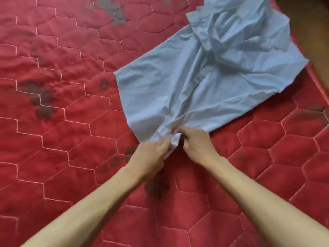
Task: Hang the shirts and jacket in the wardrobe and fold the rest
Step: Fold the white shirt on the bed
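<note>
A light blue shirt (210, 77) lies crumpled on a red quilted mattress (71, 104), stretching from the middle toward the upper right corner. Its button placket runs down the middle toward me. My left hand (151, 154) and my right hand (195, 141) sit side by side at the shirt's near edge. Both pinch the same bunched bit of cloth there, fingers closed on it. The far part of the shirt is heaped and partly folded over itself.
The mattress has hexagon stitching and several dark stains. Its right edge (316, 81) runs diagonally at the upper right, with brown floor (313, 32) beyond it. No wardrobe or other clothes are in view.
</note>
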Available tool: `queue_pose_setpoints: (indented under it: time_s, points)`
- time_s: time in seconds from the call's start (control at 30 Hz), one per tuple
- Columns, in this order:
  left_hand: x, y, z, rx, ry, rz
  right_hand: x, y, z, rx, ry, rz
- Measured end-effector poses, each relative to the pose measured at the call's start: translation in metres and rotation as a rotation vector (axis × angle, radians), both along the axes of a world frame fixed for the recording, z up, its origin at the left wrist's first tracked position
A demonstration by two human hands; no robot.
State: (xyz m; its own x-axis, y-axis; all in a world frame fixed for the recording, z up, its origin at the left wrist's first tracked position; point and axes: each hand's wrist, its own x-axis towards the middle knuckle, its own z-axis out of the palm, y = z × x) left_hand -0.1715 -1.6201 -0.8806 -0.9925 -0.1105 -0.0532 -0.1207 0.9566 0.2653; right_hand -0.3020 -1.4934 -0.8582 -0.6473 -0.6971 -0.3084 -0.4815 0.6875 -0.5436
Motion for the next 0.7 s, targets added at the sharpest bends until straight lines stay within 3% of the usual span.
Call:
queue_pose_setpoints:
  time_s: [0.23, 0.37, 0.47, 0.53, 0.63, 0.7]
  points:
    - [0.176, 0.092, 0.018, 0.201, -0.183, -0.342, 0.173, 0.148, -0.005, -0.173, -0.149, -0.052]
    - [0.227, 0.128, 0.036, 0.277, -0.149, -0.313, 0.25, 0.211, 0.001, -0.18, -0.179, -0.3]
    - [0.241, 0.117, 0.034, 0.117, -0.031, -0.101, 0.286, 0.245, 0.006, 0.019, -0.113, -0.534]
    - [0.246, 0.098, 0.027, -0.015, -0.126, 0.168, 0.299, 0.245, 0.016, 0.105, -0.162, -0.705]
    - [0.249, 0.077, 0.022, 0.057, -0.309, 0.663, 0.306, 0.216, 0.036, 0.119, -0.2, -0.852]
    - [0.245, 0.065, 0.024, 0.138, -0.377, 0.829, 0.31, 0.191, 0.041, 0.221, -0.22, -0.807]
